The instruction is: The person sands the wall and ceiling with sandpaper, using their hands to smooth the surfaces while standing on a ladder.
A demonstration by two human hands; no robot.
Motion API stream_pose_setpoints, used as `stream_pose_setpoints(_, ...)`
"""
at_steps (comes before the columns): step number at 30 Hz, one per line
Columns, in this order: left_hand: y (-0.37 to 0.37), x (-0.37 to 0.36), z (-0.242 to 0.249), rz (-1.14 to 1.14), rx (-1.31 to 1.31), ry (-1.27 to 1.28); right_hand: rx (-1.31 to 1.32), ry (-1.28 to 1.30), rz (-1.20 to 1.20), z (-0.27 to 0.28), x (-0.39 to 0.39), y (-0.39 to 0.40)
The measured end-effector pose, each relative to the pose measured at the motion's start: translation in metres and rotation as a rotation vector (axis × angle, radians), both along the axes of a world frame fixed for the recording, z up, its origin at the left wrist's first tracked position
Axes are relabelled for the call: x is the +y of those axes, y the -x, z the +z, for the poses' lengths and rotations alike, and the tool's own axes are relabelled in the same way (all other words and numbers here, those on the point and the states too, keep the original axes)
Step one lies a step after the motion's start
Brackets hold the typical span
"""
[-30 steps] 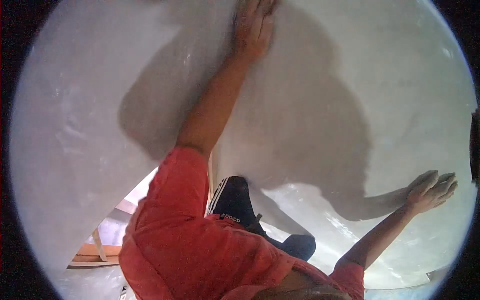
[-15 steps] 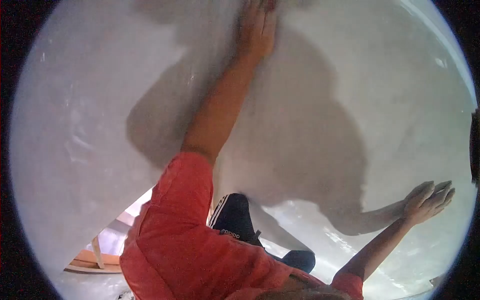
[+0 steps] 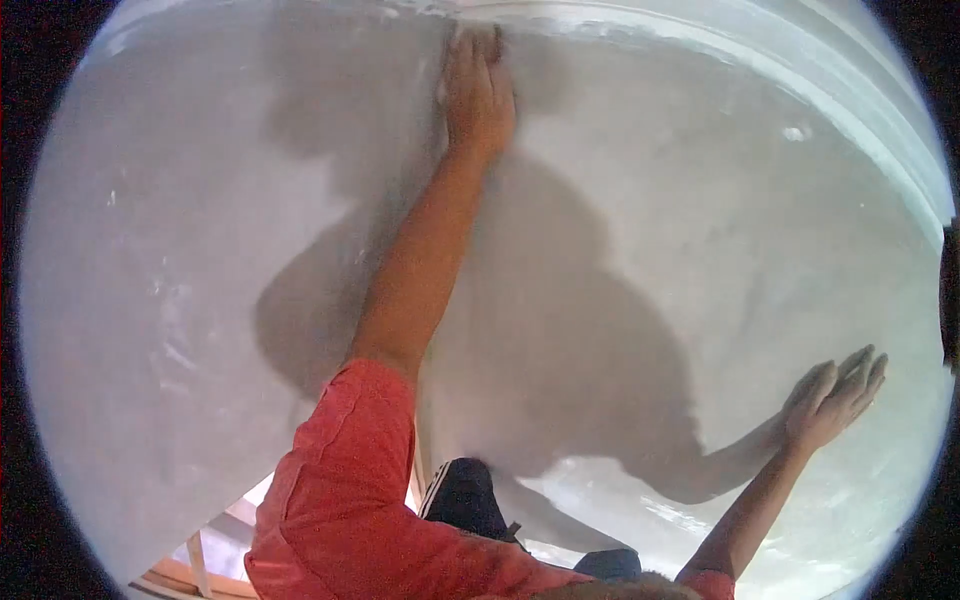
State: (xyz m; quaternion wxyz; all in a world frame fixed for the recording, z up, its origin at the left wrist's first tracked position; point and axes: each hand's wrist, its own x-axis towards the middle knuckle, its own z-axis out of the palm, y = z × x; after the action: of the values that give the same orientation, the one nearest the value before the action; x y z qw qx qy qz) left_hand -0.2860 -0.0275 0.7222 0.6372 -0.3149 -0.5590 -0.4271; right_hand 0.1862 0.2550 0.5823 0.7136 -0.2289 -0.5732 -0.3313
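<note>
My left hand (image 3: 480, 100) presses against a pale grey, smooth-coated wall (image 3: 620, 130), at the end of my outstretched arm near the top of the view. Its fingers point upward, held close together. A small dark patch shows at the fingertips, and whatever lies beneath the palm, if anything, is hidden. Over on the right, my right hand (image 3: 830, 405) rests open on the same wall, fingers extended and slightly apart, with nothing visible in it. Shadows of my body and arms fall across the surface.
A bright, pale band (image 3: 700, 45) curves along the wall's upper edge. My dark trouser leg (image 3: 465, 497) with white stripes is below, close to the wall. Past the wall's lower-left edge are orange-brown boards (image 3: 165, 582) and a bright area.
The view has tilted upward, bringing the wall's upper edge into sight. My left hand has slid higher along the wall towards that edge. My right hand stays on the wall, open.
</note>
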Motion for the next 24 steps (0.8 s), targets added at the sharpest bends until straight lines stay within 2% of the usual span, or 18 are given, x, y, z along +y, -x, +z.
stream_pose_setpoints(2, -0.009, 0.021, 0.016, 0.005, -0.002, -0.037, 0.012, 0.071, 0.004, -0.008, 0.002, -0.001)
stream_pose_setpoints(5, -0.086, 0.06, -0.016, -0.072, -0.048, -0.185, 0.006, 0.091, -0.037, -0.008, 0.003, -0.004)
stream_pose_setpoints(7, -0.136, 0.062, -0.042, -0.107, 0.015, 0.127, 0.003, 0.111, -0.059, -0.011, 0.003, -0.004)
stream_pose_setpoints(10, -0.069, 0.044, -0.024, -0.21, -0.044, 0.047, 0.006, 0.066, -0.01, -0.01, 0.004, -0.003)
stream_pose_setpoints(11, -0.042, 0.041, -0.017, -0.247, -0.052, 0.023, 0.016, 0.126, -0.015, -0.011, -0.001, -0.001)
stream_pose_setpoints(13, -0.004, 0.05, -0.009, 0.282, -0.059, 0.018, 0.016, 0.18, 0.001, -0.013, 0.002, -0.004)
stream_pose_setpoints(14, -0.039, 0.053, -0.013, 0.264, -0.042, 0.005, 0.037, 0.169, -0.015, -0.013, 0.002, -0.005)
stream_pose_setpoints(16, -0.139, 0.052, -0.038, -0.071, 0.041, 0.262, 0.021, 0.2, 0.019, -0.012, 0.0, -0.006)
stream_pose_setpoints(17, -0.143, 0.054, -0.035, -0.09, 0.052, 0.258, 0.016, 0.2, 0.031, -0.012, 0.002, -0.008)
stream_pose_setpoints(19, -0.14, 0.052, -0.032, -0.181, 0.152, 0.074, 0.015, 0.216, 0.013, -0.012, -0.001, -0.011)
stream_pose_setpoints(20, -0.137, 0.046, -0.019, -0.19, 0.151, 0.068, 0.008, 0.232, 0.014, -0.011, -0.002, -0.011)
stream_pose_setpoints(22, -0.123, 0.03, 0.021, -0.116, 0.207, -0.163, -0.009, 0.231, 0.02, -0.011, -0.001, -0.013)
stream_pose_setpoints(23, -0.115, 0.028, 0.031, -0.116, 0.202, -0.167, -0.009, 0.23, 0.015, -0.012, -0.001, -0.012)
stream_pose_setpoints(24, -0.108, 0.028, 0.039, -0.023, 0.171, -0.168, -0.007, 0.231, 0.01, -0.012, 0.0, -0.013)
